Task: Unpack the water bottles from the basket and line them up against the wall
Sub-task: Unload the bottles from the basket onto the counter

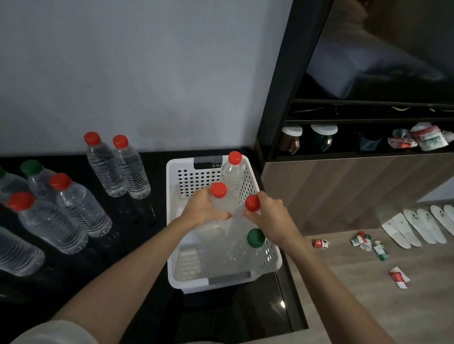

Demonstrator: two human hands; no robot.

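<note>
Bottles (50, 210) you have already unpacked stand loosely on the dark worktop (135, 246), only two (118, 167) near the wall (121, 50). Over the white basket (273, 259), your left hand (203, 208) is closed round one red-capped bottle's (222, 199) shoulder, and your right hand (271, 217) is closed on another's neck (252, 203), probably so two lift together. One red-capped (233, 169) and one green-capped bottle (255, 238) remain inside.

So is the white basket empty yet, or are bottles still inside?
Not empty. The white basket holds four capped bottles: the left hand and right hand each grip a red-capped one, and a green-capped bottle stands inside.
</note>
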